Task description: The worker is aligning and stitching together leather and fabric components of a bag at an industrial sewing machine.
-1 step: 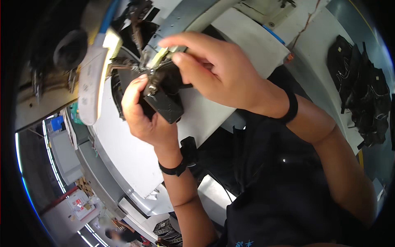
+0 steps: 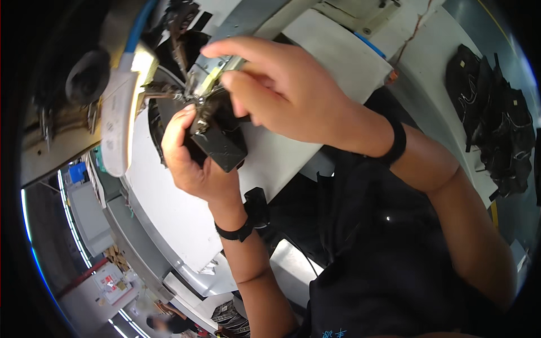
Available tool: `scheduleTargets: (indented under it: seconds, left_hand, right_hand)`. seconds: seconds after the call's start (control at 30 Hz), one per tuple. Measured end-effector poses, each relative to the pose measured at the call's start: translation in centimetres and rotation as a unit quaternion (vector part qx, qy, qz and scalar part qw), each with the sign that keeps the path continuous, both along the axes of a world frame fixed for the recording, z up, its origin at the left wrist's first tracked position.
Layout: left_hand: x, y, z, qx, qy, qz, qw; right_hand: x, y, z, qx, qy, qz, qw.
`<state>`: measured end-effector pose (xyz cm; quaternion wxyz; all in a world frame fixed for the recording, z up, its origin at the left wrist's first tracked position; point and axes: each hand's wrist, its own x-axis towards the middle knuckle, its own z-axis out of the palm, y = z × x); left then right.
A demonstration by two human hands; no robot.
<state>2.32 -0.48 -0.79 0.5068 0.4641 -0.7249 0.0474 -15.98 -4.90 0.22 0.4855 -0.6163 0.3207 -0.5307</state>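
Note:
At the upper left, the needle area of a sewing machine (image 2: 194,101) with metal parts stands between my hands. My left hand (image 2: 189,158) is closed on a dark piece of material (image 2: 163,121), its thumb pressed beside the metal parts. A flat black plate (image 2: 222,149) juts out over the fingers and hides part of the grip. My right hand (image 2: 287,93) hangs just right of the needle area with curled fingers. Beside its fingertips shows a narrow yellow strip (image 2: 211,79). What the right fingers hold, if anything, is hidden.
A lit white lamp bar (image 2: 121,121) stands left of the needle area. The white worktable (image 2: 282,152) runs under my hands. Several black sewn pieces (image 2: 496,118) lie at the far right. A blurred person (image 2: 169,322) is at the lower left.
My right hand has shifted slightly left and up towards the needle area. My left hand keeps its hold, and the whole view has drifted a little.

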Motion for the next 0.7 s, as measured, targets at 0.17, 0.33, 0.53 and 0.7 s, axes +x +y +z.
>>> scheduleTargets:
  seconds: [0.17, 0.33, 0.53, 0.7]
  left_hand:
    - [0.0, 0.2, -0.4, 0.006, -0.013, 0.049, 0.999]
    - [0.0, -0.1, -0.6, -0.005, -0.002, 0.038, 0.999]
    - [-0.3, -0.1, -0.5, 0.000, -0.020, 0.073, 0.997]
    - [-0.6, -0.3, -0.4, -0.019, -0.016, 0.042, 0.999]
  right_hand:
    - [0.2, -2.8, 2.6, 0.154, -0.052, 0.227, 0.960]
    - [0.7, -3.3, 3.3, 0.190, -0.112, 0.217, 0.951]
    - [1.5, -3.2, 3.2, 0.129, -0.125, 0.174, 0.968]
    - [-1.1, -2.0, 0.5, -0.095, 0.165, -0.085, 0.978]
